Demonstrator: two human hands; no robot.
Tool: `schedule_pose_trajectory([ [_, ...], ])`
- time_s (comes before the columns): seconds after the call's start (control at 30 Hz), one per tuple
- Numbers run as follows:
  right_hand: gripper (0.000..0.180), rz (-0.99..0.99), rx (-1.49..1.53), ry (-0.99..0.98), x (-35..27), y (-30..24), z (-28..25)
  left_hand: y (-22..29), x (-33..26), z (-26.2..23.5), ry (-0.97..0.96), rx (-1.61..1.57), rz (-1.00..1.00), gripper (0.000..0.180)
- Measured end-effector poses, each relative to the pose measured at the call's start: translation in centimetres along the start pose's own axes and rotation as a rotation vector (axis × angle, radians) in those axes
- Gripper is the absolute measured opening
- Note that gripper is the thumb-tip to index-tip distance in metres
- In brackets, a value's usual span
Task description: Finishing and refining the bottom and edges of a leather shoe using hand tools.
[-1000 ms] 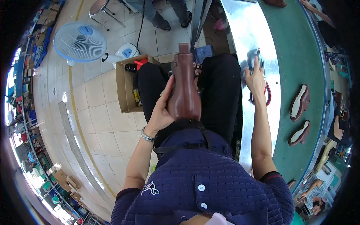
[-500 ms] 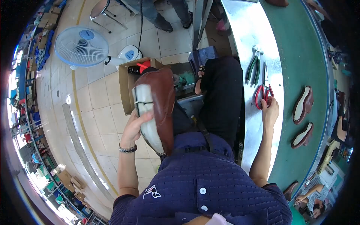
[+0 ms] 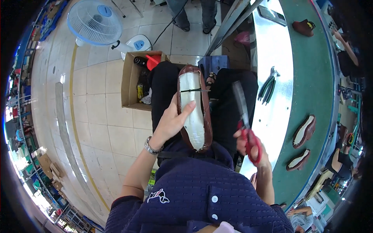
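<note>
Left hand (image 3: 171,121) grips the upturned brown shoe (image 3: 195,122), and right hand (image 3: 263,158) holds, right of it, red-handled scissors (image 3: 245,123), which could nick the left thumb (image 3: 189,108) if swung carelessly.

Pale tiled floor (image 3: 93,112), marked with a yellow line (image 3: 71,75)
Shelves (image 3: 20,134) line the far left, bright light (image 3: 9,113) showing behind them.

Shoemaking workshop | brown shoes (image 3: 304,131) along green worktop (image 3: 311,81) | pliers (image 3: 268,88) on metal ledge (image 3: 279,124) | co-workers (image 3: 304,219) beyond
</note>
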State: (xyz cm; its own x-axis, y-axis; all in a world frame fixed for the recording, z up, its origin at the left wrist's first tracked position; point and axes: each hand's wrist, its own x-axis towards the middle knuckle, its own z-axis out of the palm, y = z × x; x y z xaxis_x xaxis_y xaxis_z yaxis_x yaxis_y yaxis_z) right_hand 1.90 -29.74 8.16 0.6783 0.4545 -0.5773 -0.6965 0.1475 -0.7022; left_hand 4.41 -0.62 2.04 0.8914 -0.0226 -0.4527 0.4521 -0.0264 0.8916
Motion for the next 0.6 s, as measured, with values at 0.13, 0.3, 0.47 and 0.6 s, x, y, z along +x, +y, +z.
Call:
schedule_pose_trajectory([
  [0.13, 0.103, 0.257, -0.13, -0.17, -0.1, -0.9, 3.2, 0.2, -2.4, 0.9, 0.158, 0.218, 0.135, 0.05],
  [0.3, 0.07, 0.38, 0.106, -0.18, 1.0, -0.5, 4.7, -0.2, -2.6, 1.0, 0.19, 0.211, 0.176, 0.049],
  [0.47, 0.056, 0.305, 0.096, -0.161, 3.7, 1.4, 5.8, -0.2, -2.4, 0.6, 0.174, 0.241, 0.185, 0.049],
  [0.6, 0.061, 0.284, -0.236, 0.038, 3.7, 1.6, 7.0, -0.3, -2.3, -0.1, 0.139, 0.238, 0.184, 0.051],
])
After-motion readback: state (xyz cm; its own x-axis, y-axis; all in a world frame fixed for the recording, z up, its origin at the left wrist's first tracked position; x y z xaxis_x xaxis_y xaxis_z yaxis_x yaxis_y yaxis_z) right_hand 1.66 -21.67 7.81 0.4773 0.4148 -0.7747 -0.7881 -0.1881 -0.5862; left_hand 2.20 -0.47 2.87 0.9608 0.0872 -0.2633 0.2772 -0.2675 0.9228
